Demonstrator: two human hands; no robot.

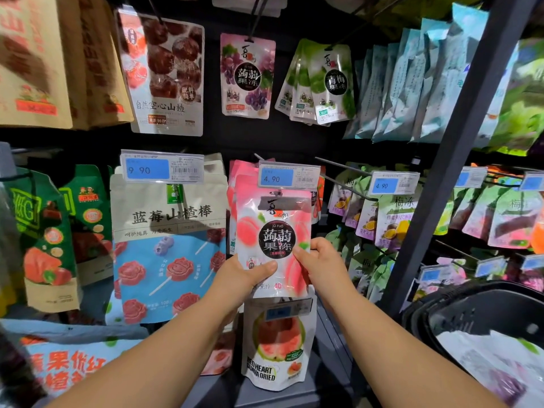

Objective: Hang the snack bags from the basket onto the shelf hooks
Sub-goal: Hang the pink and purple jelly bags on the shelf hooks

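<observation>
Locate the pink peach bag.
Head view, centre: the pink peach bag, held by the left hand and right hand, under the left 4.90 tag, above the guava bag.

The 4.90 tag [289, 175] is covering the hook, so I'm not seeing if my peach jelly bag [275, 231] is on it. Also the basket [482, 310] is getting cropped bottom right, and the brown bags [35, 60] top left are blurring.

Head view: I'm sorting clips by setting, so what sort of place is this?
Most likely a shop's snack aisle: blue price tags sit on the hooks, packaged snack bags hang in rows, and a shopping basket stands at the right.
</observation>
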